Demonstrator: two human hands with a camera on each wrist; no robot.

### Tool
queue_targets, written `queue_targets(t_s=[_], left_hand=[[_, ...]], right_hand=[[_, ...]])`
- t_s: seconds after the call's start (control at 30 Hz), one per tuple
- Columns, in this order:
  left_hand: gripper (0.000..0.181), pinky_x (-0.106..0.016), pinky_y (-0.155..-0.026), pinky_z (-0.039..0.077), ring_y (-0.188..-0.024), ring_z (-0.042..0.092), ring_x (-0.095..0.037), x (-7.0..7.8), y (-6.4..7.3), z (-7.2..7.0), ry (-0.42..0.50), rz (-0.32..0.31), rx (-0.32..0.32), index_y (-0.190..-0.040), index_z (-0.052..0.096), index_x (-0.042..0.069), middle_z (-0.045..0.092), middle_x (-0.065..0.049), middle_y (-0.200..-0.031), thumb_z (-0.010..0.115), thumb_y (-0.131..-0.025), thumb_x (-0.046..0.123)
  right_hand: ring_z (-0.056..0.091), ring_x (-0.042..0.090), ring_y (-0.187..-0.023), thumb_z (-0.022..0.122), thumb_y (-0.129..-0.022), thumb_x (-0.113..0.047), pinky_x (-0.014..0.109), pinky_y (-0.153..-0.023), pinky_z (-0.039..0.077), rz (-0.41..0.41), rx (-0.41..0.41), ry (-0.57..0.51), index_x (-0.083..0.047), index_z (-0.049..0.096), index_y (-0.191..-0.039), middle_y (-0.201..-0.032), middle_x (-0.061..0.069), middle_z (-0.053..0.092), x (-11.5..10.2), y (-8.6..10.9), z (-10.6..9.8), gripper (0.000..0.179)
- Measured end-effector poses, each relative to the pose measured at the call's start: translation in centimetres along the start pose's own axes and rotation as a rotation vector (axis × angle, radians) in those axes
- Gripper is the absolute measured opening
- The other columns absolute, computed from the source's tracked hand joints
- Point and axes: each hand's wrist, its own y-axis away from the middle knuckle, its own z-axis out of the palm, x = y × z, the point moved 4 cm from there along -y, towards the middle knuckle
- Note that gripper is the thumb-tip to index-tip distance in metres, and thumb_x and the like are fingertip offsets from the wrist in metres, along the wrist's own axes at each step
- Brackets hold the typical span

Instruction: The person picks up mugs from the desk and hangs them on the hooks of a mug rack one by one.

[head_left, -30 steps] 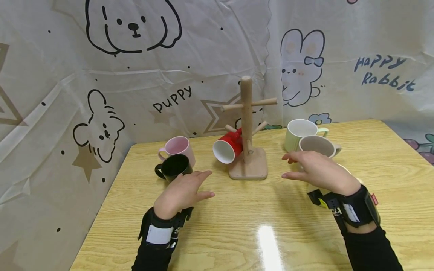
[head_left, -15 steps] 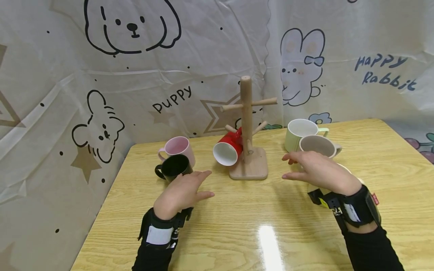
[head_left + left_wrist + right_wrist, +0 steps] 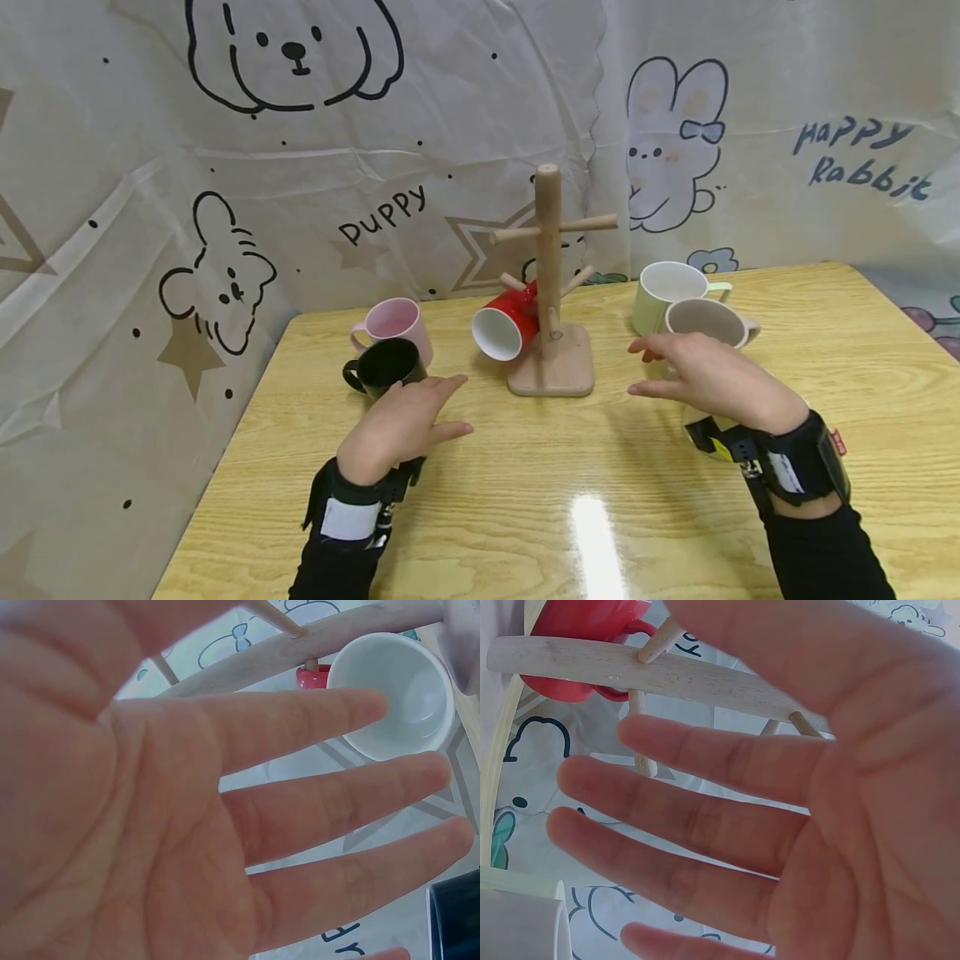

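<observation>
While the person's left hand (image 3: 401, 423) hovers, fingers straight, beside a black cylindrical mug (image 3: 386, 365) toward the left edge of the wood-grain table (image 3: 525, 492), I see the right hand (image 3: 708, 381), well apart, fingers extended, by a grey cylindrical mug (image 3: 707, 318); near the far edge, a red, white-lined mug (image 3: 510, 322) tilts on a pale wooden peg rack (image 3: 549, 250).

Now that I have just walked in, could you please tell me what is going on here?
A person's left hand and right hand are held open above a table, and neither grips anything. The left is nearest the black mug, with a pink mug behind that. The right is close to the grey mug, with a pale green mug beyond. Between the hands stands a wooden rack, where a red mug hangs tilted.
</observation>
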Motion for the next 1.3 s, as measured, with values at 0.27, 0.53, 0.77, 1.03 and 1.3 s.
queue_targets(t_s=[0.27, 0.53, 0.77, 1.03, 1.3], left_hand=[[0.060, -0.062, -0.096, 0.030, -0.116, 0.046, -0.026, 0.10, -0.01, -0.17, -0.003, 0.010, -0.004, -0.131, 0.044, 0.010, 0.053, -0.013, -0.126, 0.059, -0.081, 0.040], [0.060, -0.063, -0.096, 0.030, -0.115, 0.047, -0.026, 0.16, 0.10, -0.32, 0.004, 0.022, 0.006, -0.131, 0.045, 0.009, 0.054, -0.013, -0.126, 0.058, -0.081, 0.040], [0.061, -0.061, -0.097, 0.029, -0.117, 0.045, -0.026, 0.12, 0.09, -0.26, 0.016, 0.022, -0.006, -0.132, 0.043, 0.009, 0.052, -0.014, -0.128, 0.058, -0.081, 0.039], [0.061, -0.062, -0.096, 0.030, -0.117, 0.045, -0.027, 0.11, 0.13, -0.22, 0.032, 0.022, -0.014, -0.133, 0.042, 0.009, 0.051, -0.014, -0.129, 0.058, -0.082, 0.039], [0.062, -0.063, -0.096, 0.030, -0.117, 0.045, -0.027, 0.16, 0.15, -0.23, 0.027, 0.027, -0.014, -0.133, 0.042, 0.009, 0.051, -0.014, -0.129, 0.058, -0.081, 0.040]], right_hand=[[0.059, 0.018, -0.085, 0.061, -0.079, -0.042, 0.039, -0.071, 0.051, 0.003, -0.014, -0.006, -0.006, 0.058, -0.109, -0.101, 0.009, 0.065, -0.03, 0.04, 0.14, 0.048], [0.058, 0.017, -0.084, 0.061, -0.079, -0.041, 0.038, -0.070, 0.051, 0.005, -0.016, -0.003, -0.005, 0.058, -0.109, -0.100, 0.009, 0.065, -0.01, -0.04, 0.10, 0.047], [0.058, 0.013, -0.080, 0.062, -0.078, -0.040, 0.036, -0.068, 0.051, 0.005, -0.029, -0.011, -0.006, 0.058, -0.108, -0.096, 0.007, 0.065, 0.05, -0.15, 0.18, 0.046], [0.057, 0.011, -0.078, 0.061, -0.078, -0.041, 0.034, -0.066, 0.051, 0.007, -0.050, -0.014, -0.006, 0.058, -0.109, -0.095, 0.007, 0.065, 0.10, -0.27, 0.37, 0.047], [0.058, 0.012, -0.079, 0.062, -0.078, -0.041, 0.035, -0.068, 0.051, 0.011, -0.063, -0.002, -0.005, 0.058, -0.109, -0.095, 0.007, 0.066, 0.02, -0.34, 0.51, 0.048]])
